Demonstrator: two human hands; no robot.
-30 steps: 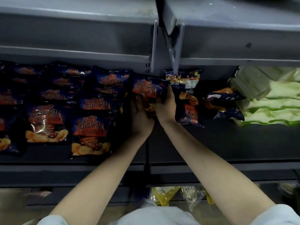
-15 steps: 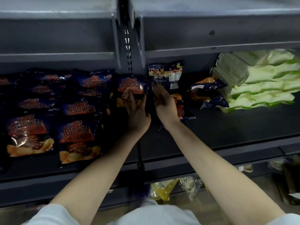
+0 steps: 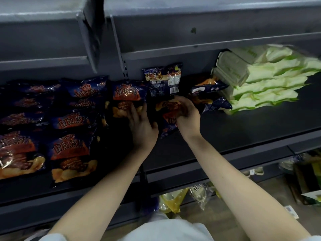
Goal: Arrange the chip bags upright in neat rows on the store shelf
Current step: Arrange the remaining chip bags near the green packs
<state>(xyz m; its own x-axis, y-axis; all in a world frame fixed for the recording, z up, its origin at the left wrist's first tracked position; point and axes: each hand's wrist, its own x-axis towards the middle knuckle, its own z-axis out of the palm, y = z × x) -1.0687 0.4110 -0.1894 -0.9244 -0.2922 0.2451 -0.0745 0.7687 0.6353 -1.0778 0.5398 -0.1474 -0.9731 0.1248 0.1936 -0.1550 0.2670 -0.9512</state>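
Dark blue chip bags with orange labels stand in rows on the left part of the dark shelf (image 3: 243, 129); the front one (image 3: 69, 153) is upright. My left hand (image 3: 141, 126) presses with spread fingers against an upright bag (image 3: 126, 93) at the right end of the rows. My right hand (image 3: 186, 115) grips an upside-down bag (image 3: 169, 112) lying flat beside it. Behind that, another bag (image 3: 163, 80) stands with its back side facing me. Two more bags (image 3: 210, 87) lie toppled further right.
A stack of pale green packs (image 3: 264, 80) fills the shelf's right end. A grey shelf (image 3: 191, 32) hangs close overhead, with an upright post (image 3: 121, 63) between bays. Yellow and clear bags (image 3: 173, 200) sit on the floor below.
My right hand has come forward off the back-facing bag and closed on the upside-down bag. My left hand slid a little lower on the upright bag. The view shifted left.
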